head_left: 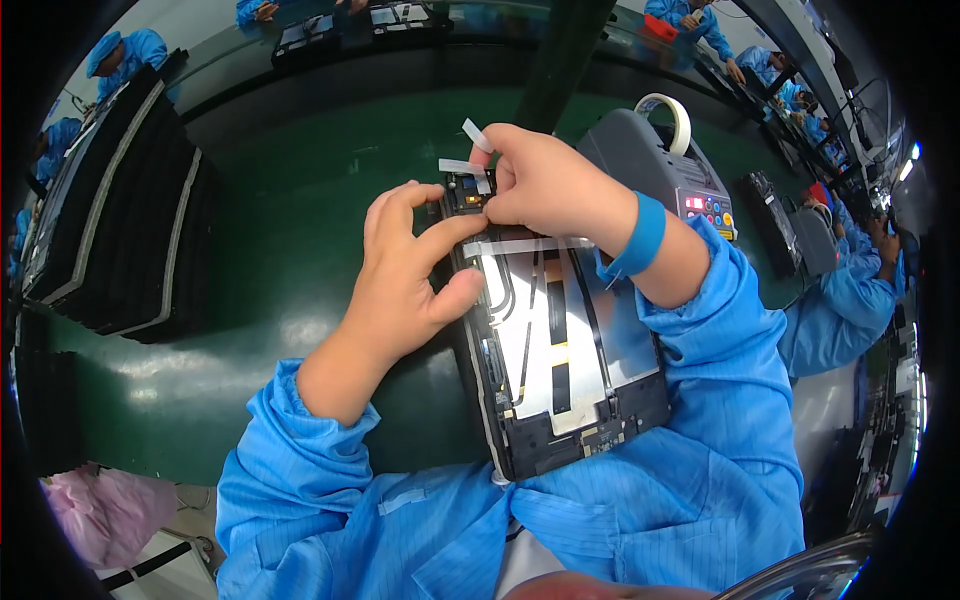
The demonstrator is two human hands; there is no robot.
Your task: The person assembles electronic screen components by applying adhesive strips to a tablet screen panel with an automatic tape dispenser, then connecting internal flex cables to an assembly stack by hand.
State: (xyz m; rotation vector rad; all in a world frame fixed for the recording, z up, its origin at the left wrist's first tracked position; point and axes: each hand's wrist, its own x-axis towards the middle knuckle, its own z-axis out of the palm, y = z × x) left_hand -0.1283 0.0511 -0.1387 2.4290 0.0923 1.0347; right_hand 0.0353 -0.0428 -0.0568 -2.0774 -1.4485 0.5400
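Observation:
An opened tablet (560,340) lies tilted in front of me, its bright metal back plate, black cables and circuit boards exposed. My left hand (405,265) is open, fingers spread, with fingertips touching the tablet's far left corner. Over the same far end, my right hand (550,185) is closed, thumb and fingers bent together; what they pinch is hidden. One short white tape strip (476,135) stands up beside a right fingertip. Another white strip (460,167) lies across the corner near small electronic parts. A longer pale tape (520,246) crosses the tablet below my hands.
A grey tape dispenser (640,150) with a tape roll (682,125) stands beyond my right arm. Tall stacks of black trays (110,210) rise on the left of the green table (290,250). Co-workers in blue sit around, one close (840,300) at right. A pink bag (105,515) is lower left.

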